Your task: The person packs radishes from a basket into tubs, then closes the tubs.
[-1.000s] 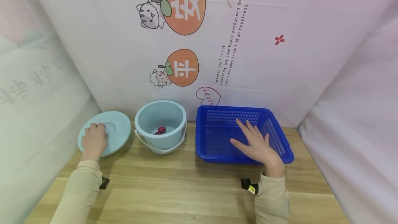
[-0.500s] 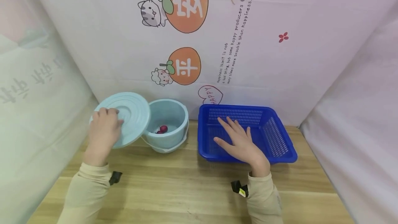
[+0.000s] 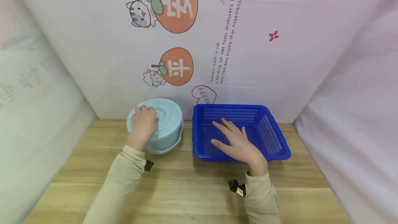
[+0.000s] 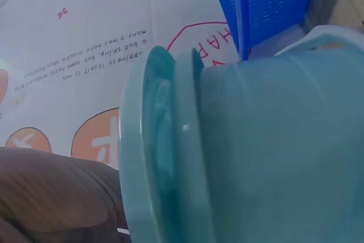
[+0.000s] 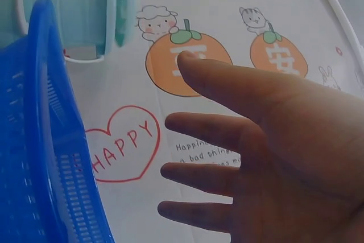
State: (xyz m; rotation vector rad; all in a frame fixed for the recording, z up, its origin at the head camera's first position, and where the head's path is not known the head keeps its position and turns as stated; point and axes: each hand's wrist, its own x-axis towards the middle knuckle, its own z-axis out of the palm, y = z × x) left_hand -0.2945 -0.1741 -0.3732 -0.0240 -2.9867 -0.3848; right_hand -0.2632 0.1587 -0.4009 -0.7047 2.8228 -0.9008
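My left hand [image 3: 144,123] grips the middle of a round light-blue lid [image 3: 169,113], which covers the mouth of a light-blue bucket [image 3: 161,143]. In the left wrist view a narrow gap shows between the lid's edge [image 4: 136,157] and the bucket's rim [image 4: 190,140]. The lid hides the inside of the bucket. The exact grip is hidden behind my fingers. Over the blue plastic basket [image 3: 199,148] hovers my right hand [image 3: 239,146], fingers spread and straight, holding nothing.
The bucket's white handle [image 3: 169,149] hangs down at its front. A wooden table [image 3: 186,189] lies under everything. Behind stands a white printed cloth backdrop [image 3: 242,96], with more white cloth [image 3: 348,113] at both sides.
My left hand has carried the lid from the left of the bucket to the right, over its mouth. The dark red round items inside are now covered. My right hand has shifted slightly left.
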